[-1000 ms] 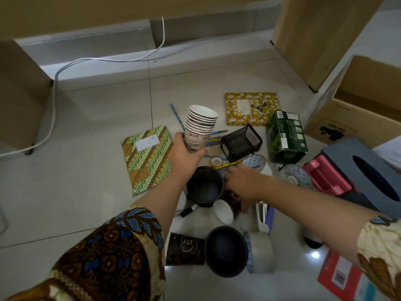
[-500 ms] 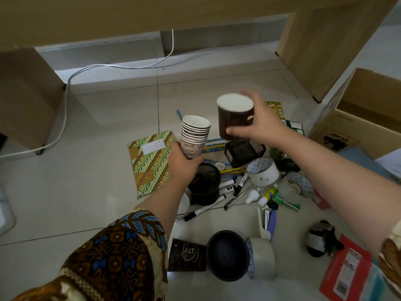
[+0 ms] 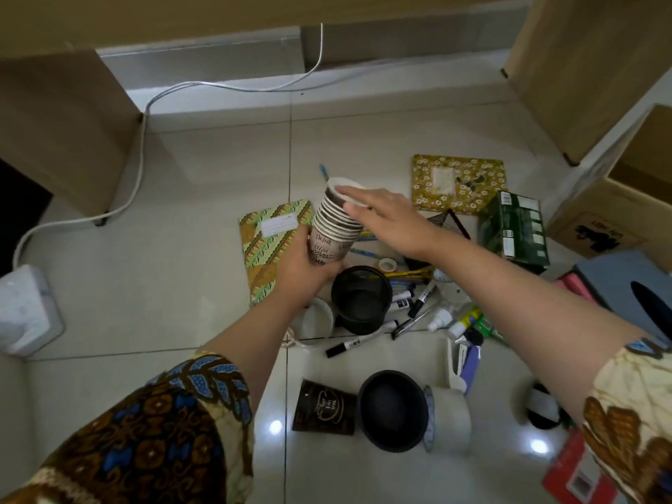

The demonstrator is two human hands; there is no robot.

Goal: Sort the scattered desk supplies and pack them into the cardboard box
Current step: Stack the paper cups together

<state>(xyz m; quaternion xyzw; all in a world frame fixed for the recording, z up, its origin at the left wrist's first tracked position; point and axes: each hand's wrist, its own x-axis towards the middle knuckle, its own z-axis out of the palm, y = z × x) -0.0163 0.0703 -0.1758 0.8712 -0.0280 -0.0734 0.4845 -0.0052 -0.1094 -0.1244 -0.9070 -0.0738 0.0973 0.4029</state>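
Observation:
My left hand (image 3: 309,265) grips the bottom of a stack of paper cups (image 3: 332,231), tilted a little above the floor. A brown cup sits on top of the stack, and my right hand (image 3: 385,216) lies flat on its rim with fingers stretched out, palm down. The cardboard box (image 3: 618,216) stands open at the right edge, only partly in view. Loose supplies lie below my hands: a black mesh pen cup (image 3: 360,300), markers (image 3: 363,343), glue bottles (image 3: 465,320), and a single brown paper cup (image 3: 323,412) on its side.
A green patterned notebook (image 3: 269,245), a yellow floral notebook (image 3: 458,181) and a green carton (image 3: 516,227) lie around the stack. Near me are a black bowl (image 3: 392,409) and a tape roll (image 3: 451,420). A grey tissue box (image 3: 618,289) sits at right, wooden desk panels (image 3: 54,121) and a white cable (image 3: 138,169) at left.
My right hand picked a brown cup from the pile, lifted it, and set it on top of the stack held in my left hand. It now rests flat on that cup.

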